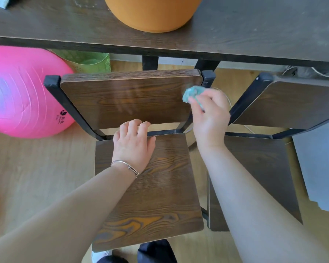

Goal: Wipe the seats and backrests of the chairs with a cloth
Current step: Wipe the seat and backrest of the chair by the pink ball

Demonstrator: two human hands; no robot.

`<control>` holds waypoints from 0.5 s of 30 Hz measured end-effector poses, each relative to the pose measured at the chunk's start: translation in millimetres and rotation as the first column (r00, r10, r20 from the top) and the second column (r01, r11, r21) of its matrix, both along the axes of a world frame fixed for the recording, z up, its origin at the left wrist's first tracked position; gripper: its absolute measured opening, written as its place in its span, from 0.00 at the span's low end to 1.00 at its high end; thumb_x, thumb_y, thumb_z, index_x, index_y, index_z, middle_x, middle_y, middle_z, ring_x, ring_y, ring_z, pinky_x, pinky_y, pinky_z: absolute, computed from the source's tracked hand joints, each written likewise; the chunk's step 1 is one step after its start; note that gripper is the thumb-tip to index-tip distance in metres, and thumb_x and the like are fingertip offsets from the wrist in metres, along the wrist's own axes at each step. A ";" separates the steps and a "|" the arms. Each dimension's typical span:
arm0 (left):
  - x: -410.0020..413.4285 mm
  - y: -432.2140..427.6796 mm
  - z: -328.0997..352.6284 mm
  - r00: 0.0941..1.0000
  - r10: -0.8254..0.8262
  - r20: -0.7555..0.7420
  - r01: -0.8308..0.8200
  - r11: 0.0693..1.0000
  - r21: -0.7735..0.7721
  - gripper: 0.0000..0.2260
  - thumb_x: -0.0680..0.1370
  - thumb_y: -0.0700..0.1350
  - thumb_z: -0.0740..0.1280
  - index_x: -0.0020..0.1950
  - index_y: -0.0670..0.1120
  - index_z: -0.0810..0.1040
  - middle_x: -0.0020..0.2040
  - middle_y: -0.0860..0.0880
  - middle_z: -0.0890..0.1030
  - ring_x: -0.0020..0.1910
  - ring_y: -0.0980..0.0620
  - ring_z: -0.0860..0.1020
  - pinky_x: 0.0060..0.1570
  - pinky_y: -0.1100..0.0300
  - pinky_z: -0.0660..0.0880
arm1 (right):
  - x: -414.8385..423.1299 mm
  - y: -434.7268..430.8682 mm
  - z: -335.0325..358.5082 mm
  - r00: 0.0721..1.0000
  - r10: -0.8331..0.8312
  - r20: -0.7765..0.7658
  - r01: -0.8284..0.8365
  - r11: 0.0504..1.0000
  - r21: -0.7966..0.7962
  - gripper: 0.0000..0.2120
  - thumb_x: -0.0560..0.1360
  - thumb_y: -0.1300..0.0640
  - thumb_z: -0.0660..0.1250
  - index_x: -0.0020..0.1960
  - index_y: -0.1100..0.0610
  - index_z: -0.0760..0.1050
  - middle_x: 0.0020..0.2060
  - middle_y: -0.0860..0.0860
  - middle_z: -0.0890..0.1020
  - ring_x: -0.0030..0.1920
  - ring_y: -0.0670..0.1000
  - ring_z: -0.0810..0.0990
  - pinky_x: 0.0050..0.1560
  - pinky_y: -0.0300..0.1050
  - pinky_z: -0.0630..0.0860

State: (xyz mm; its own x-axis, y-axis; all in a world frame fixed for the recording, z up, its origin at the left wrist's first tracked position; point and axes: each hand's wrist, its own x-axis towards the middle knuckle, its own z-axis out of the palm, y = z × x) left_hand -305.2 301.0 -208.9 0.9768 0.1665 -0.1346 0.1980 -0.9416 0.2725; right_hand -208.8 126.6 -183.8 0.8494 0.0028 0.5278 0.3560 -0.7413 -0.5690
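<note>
There is 1 view only, from the camera on my head, so no second view shares anything with it. It looks forward and steeply down, almost straight onto the seat [148, 188] of the chair in front of me, close enough that both my forearms run in from the bottom corners. The backrest [125, 99] sits mid-frame, the counter [254, 35] edge crosses the top, and a second chair [292, 105] is cut by the right border. The wide lens bows straight edges near the margins.

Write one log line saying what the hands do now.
right hand: cloth on backrest | left hand: resting on seat
</note>
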 end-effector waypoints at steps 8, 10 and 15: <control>9.5 -24.4 4.7 0.999 -0.038 -0.005 0.038 0.999 -0.014 0.19 0.80 0.55 0.57 0.69 0.51 0.67 0.67 0.49 0.69 0.66 0.45 0.64 0.65 0.47 0.65 | 8.1 -12.8 -10.0 1.000 0.003 -0.007 -0.003 1.000 -0.024 0.11 0.78 0.54 0.68 0.49 0.63 0.82 0.50 0.55 0.80 0.52 0.49 0.78 0.49 0.38 0.78; 9.1 -24.2 1.9 0.999 -0.040 -0.008 0.039 0.999 -0.015 0.19 0.80 0.55 0.57 0.70 0.51 0.67 0.67 0.49 0.69 0.66 0.45 0.64 0.65 0.47 0.65 | -1.1 -14.6 -37.2 0.991 0.012 -0.134 -0.014 1.000 -0.020 0.11 0.78 0.54 0.68 0.48 0.63 0.82 0.50 0.54 0.79 0.51 0.50 0.78 0.49 0.43 0.79; 4.2 -21.1 -5.5 0.999 -0.038 -0.015 0.038 0.999 -0.008 0.19 0.81 0.55 0.57 0.69 0.50 0.68 0.67 0.49 0.69 0.66 0.45 0.65 0.65 0.47 0.65 | -7.5 -15.6 -66.7 0.973 0.001 -0.229 -0.012 0.999 -0.049 0.09 0.77 0.56 0.69 0.49 0.62 0.82 0.48 0.52 0.80 0.47 0.50 0.77 0.46 0.47 0.79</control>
State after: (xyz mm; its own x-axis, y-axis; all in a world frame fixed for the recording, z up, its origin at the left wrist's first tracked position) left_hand -301.0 279.9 -214.4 0.9802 0.1281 -0.1509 0.1663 -0.9465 0.2766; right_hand -216.2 111.0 -250.6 0.9474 0.0301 0.3188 0.2258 -0.7687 -0.5985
